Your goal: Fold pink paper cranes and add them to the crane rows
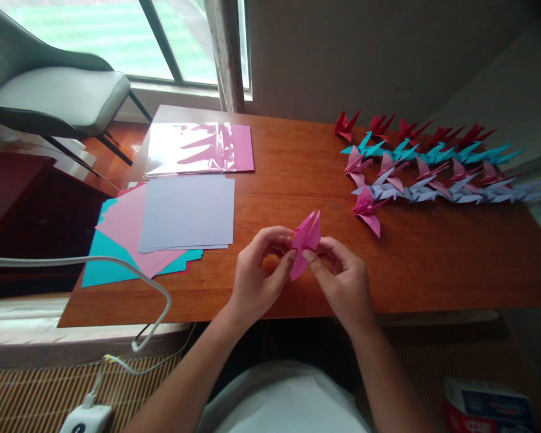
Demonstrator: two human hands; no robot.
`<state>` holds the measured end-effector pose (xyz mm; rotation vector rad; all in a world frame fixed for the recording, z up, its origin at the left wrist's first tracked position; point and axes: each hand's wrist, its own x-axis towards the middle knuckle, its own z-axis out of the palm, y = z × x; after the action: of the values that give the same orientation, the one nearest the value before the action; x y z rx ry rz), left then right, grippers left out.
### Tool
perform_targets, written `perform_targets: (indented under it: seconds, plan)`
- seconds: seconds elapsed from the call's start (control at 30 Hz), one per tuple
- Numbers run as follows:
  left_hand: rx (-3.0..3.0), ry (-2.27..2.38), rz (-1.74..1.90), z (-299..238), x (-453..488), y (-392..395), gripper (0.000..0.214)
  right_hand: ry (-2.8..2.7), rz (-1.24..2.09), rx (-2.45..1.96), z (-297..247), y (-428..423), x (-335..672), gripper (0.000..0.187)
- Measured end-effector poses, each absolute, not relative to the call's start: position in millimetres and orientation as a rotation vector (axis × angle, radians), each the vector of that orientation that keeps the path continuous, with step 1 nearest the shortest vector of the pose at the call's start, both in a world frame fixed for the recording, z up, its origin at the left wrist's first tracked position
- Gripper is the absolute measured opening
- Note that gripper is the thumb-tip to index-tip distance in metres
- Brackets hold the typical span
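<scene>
Between my two hands, above the table's front part, is a pink folded paper point(305, 239), narrow with two upright points at its top and one point below. My left hand point(262, 267) pinches its left side between thumb and fingers. On the right side, my right hand point(341, 273) grips it with the thumb in front and fingers curled behind. The fingertips behind the paper are partly hidden. Nearest on the right stands a finished pink paper crane point(367, 209), at the front left end of the crane rows.
Rows of paper cranes in red point(381, 127), turquoise point(403, 148), light pink point(390, 168) and pale lilac point(419, 191) line the wooden table's point(293, 162) right side. Left are lilac sheets point(189, 210), turquoise sheets point(103, 258) and a plastic paper pack point(198, 147). A white cable point(157, 285) crosses the front left.
</scene>
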<state>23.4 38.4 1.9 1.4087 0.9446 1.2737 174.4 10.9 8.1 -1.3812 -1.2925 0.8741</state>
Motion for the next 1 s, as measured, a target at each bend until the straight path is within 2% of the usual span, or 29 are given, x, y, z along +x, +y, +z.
perform_targets:
  seconds: [0.07,0.17,0.27,0.5,0.67,1.0]
  plan:
    - [1.323,0.917,1.224,1.9,23.4,38.5,0.026,-1.290,0.855,-1.406,8.6,11.3,173.9,0.012]
    - [1.215,0.855,1.085,4.0,22.1,39.2,0.015,-1.316,0.842,-1.403,11.4,11.7,173.7,0.011]
    - [1.176,0.849,0.994,5.8,20.6,39.7,0.018,-1.328,0.882,-1.359,15.8,12.3,175.3,0.011]
    - [1.250,0.882,0.932,2.8,18.9,38.9,0.023,-1.296,1.101,-1.355,20.0,17.3,184.1,0.013]
    - [1.218,0.872,0.840,5.0,17.8,39.4,0.027,-1.249,1.048,-1.315,16.0,17.8,183.3,0.012]
    - [1.256,0.847,0.790,4.2,17.3,39.3,0.021,-1.175,1.154,-1.251,20.8,21.9,183.8,0.011]
